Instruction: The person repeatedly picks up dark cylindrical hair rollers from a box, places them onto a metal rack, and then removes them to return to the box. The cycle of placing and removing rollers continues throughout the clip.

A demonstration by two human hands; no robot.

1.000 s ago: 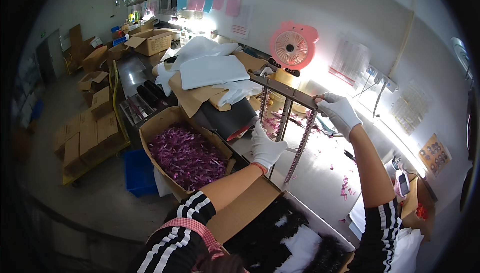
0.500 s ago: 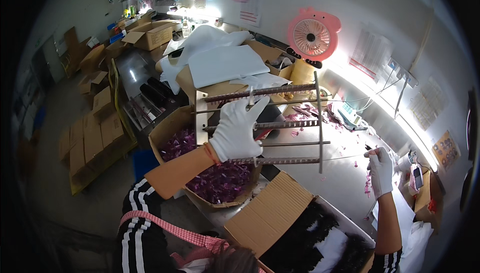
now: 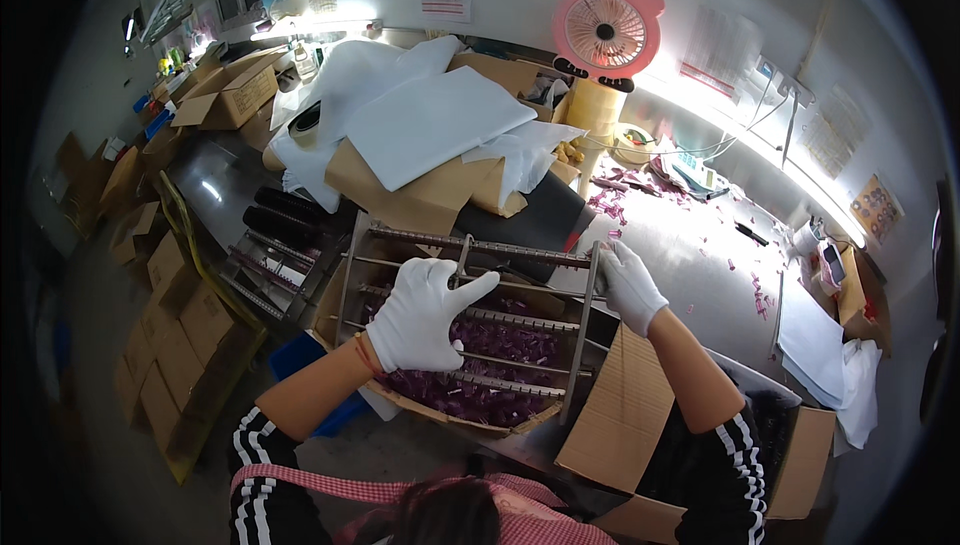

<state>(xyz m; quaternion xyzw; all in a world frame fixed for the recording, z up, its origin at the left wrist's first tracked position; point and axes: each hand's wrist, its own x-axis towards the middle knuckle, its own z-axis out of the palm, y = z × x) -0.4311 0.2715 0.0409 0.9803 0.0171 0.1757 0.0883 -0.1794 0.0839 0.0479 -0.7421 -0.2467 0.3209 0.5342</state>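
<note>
A metal rack with several slotted bars and plain rods between two end bars hangs tilted in front of me. My left hand, in a white glove, is closed around its middle rods, thumb and forefinger spread apart. At the rack's right end, my right hand, also gloved, has its fingers closed on the end bar. Beneath the rack stands an open carton of small clear purple plastic pieces, partly hidden by the rack and my left hand.
An open carton with dark contents and a raised cardboard flap stands at the near right. White sheets lie on brown paper behind the rack. More racks rest at the left. Loose purple pieces lie on the metal table below a pink fan.
My right hand has come from the far right of the table to the rack's right end and taken hold of it. The rack has moved lower over the carton, and the view has turned.
</note>
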